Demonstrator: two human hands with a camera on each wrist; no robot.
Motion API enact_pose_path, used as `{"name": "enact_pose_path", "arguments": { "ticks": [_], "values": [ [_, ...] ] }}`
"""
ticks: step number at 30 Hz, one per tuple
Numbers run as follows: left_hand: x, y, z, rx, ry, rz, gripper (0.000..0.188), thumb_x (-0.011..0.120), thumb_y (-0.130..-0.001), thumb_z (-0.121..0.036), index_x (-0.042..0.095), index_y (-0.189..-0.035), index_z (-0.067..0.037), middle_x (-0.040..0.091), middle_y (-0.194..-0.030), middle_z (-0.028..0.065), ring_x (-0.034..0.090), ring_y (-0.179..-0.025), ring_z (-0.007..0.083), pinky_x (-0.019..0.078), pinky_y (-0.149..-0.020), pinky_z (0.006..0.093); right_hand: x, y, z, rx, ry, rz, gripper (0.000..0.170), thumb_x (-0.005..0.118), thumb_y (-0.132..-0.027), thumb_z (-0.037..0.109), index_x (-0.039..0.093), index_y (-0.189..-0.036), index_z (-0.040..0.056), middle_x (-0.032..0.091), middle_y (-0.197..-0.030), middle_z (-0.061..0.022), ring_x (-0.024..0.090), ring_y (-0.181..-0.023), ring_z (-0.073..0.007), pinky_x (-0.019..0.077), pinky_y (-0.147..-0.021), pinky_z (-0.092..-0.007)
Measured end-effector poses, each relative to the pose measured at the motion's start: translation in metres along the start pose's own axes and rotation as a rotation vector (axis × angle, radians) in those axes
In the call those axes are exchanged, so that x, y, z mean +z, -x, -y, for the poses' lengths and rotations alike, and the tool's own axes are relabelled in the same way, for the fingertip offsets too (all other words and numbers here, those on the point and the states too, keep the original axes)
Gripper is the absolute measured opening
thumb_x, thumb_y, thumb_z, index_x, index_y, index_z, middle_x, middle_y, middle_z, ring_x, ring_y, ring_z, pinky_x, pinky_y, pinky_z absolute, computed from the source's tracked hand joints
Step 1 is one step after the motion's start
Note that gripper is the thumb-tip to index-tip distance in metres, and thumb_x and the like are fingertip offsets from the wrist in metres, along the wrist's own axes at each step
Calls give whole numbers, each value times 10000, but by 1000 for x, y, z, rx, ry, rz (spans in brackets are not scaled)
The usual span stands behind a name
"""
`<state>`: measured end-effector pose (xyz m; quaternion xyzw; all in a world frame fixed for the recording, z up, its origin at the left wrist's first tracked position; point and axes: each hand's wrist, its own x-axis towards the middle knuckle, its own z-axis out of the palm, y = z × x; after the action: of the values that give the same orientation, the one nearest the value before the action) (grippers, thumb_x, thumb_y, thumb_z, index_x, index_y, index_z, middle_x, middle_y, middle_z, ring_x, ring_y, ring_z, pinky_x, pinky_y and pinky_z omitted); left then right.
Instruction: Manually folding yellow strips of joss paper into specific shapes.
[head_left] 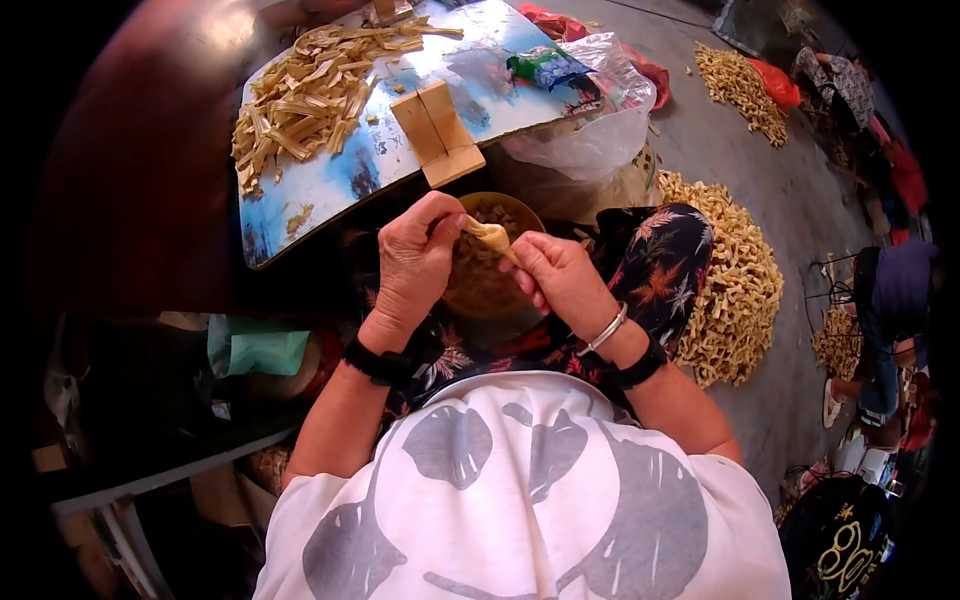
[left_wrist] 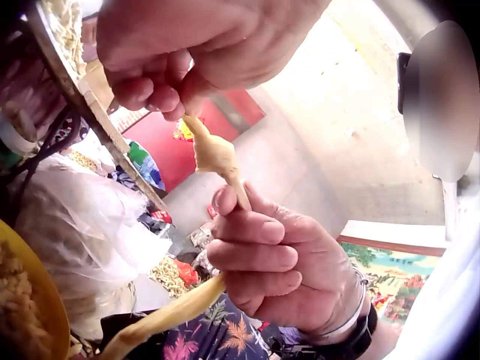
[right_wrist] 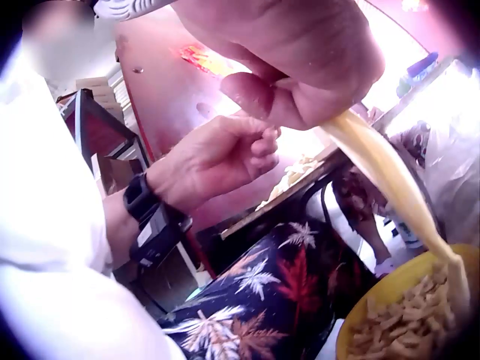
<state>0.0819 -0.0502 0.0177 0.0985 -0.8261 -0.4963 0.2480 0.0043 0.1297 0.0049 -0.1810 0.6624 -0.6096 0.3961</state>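
The left hand point(head_left: 412, 258) is pinching one end of the pale strip point(head_left: 488, 235) above the yellow bowl point(right_wrist: 397, 279); the right hand point(head_left: 568, 288) is gripping it with curled fingers. They are seemingly shaping a fold; tightening calls for steady tension.

From the head, the scene is viewed downward and forward at moderate range, with the shirt point(head_left: 540, 480) at the bottom and the desk point(head_left: 330, 195) at the top. In the left wrist view, the left hand point(head_left: 413, 255) is shown very near, and the camera is directed past it toward the right hand point(head_left: 570, 285), with the background tilted. In the right wrist view, the right hand is shown very near and the left is faced beyond it. Both hands, the yellow bowl point(head_left: 527, 208) and part of the desk are shared by all views.
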Motion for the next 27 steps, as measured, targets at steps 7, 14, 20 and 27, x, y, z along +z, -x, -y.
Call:
{"name": "enact_pose_path", "arguments": {
  "ticks": [7,14,20,27],
  "values": [
    [17,26,18,-501,1011,43,184,621,-947,-83,601,-1119,-24,664,-1011,68,652,-903,151,549,-833,301,33,1,-23,-86,-131,-214,208,545,-1002,230,640,-935,57,608,-693,9,575,-554,-68,471,-483,-224],
    [17,36,16,-363,541,86,168,612,-965,-109,654,-1097,-13,649,-944,0,581,-837,64,483,-763,209,28,-17,-25,-345,242,-316,225,632,-942,228,667,-989,10,683,-815,-159,694,-730,-250,529,-651,-349],
    [12,54,16,-513,520,289,176,595,-982,-147,668,-1042,0,593,-769,-33,522,-662,38,446,-612,182,30,-28,-19,-480,373,-276,264,557,-976,246,683,-958,15,684,-798,-183,687,-738,-322,526,-651,-367],
    [-1,54,19,-406,321,161,214,570,-998,-188,675,-913,-22,491,-652,-75,408,-577,7,323,-506,171,29,-32,-12,-288,78,-18,189,618,-951,212,641,-923,27,649,-731,-50,619,-620,-122,494,-533,-277]
  ]
}}
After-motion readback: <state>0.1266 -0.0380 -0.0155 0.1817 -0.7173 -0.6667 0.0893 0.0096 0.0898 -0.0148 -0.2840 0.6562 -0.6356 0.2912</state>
